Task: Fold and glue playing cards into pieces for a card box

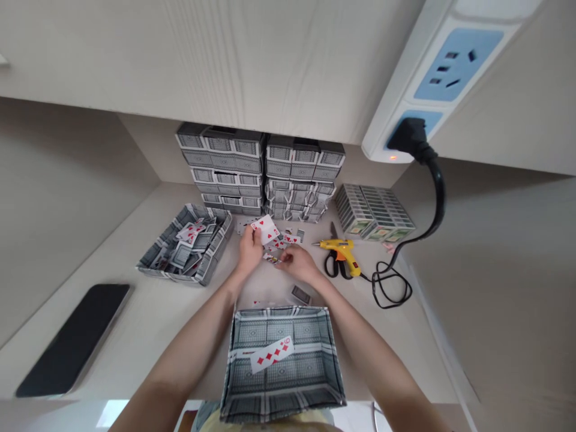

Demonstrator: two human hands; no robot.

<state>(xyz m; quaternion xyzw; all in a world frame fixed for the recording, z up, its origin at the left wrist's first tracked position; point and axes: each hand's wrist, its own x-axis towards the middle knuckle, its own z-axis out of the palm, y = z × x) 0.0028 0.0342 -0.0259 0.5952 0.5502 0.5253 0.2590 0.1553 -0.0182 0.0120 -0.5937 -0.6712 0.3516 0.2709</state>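
Note:
My left hand (251,251) pinches a playing card (269,230) with red hearts, its face turned up toward me. My right hand (297,263) has its fingers curled at the edge of a face card (271,258) on the table; part of the grip is hidden. Other loose cards (291,239) lie between and behind my hands. In front of my body stands an open box (308,342) made of patterned grey cards, with a cut diamond card (272,355) inside it. A folded-looking grey card piece (301,294) lies near my right wrist.
At left, a card-built tray (211,255) holds many cards, with a black phone-like slab (74,339) nearer. Stacked card boxes (231,162) stand behind. To the right are a yellow glue gun (339,247), black scissors (332,264), card packs (373,210) and a cord (438,210) from a power strip (405,144).

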